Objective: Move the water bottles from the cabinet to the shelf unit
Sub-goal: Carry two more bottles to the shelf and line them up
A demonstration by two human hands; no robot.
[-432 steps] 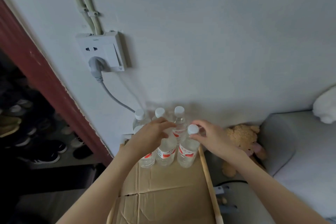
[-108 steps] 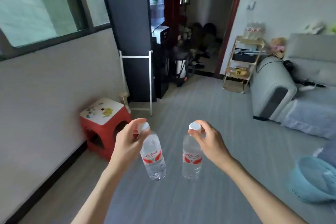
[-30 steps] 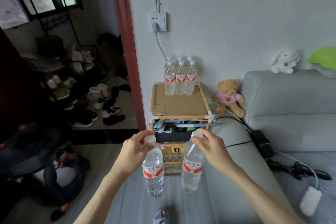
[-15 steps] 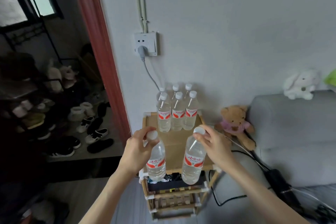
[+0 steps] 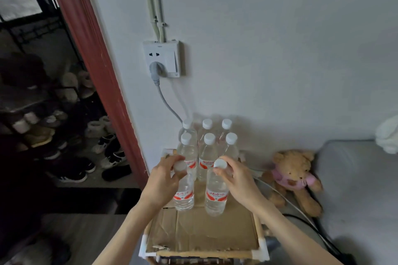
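My left hand (image 5: 162,180) grips the neck of a clear water bottle (image 5: 184,194) with a white cap and red label. My right hand (image 5: 239,180) grips the neck of a second such bottle (image 5: 216,197). Both bottles stand upright just over the cardboard top of the shelf unit (image 5: 202,236); whether their bases touch it I cannot tell. Behind them, against the wall, several more bottles (image 5: 207,150) stand in two rows.
A wall socket (image 5: 161,59) with a grey cable hangs above the bottles. A teddy bear (image 5: 294,175) sits to the right against a grey sofa (image 5: 357,196). A red door frame (image 5: 92,64) and a shoe rack (image 5: 53,131) lie to the left.
I have come closer to the shelf unit and both hands have carried their bottles forward and down over its cardboard top, just in front of the standing rows.
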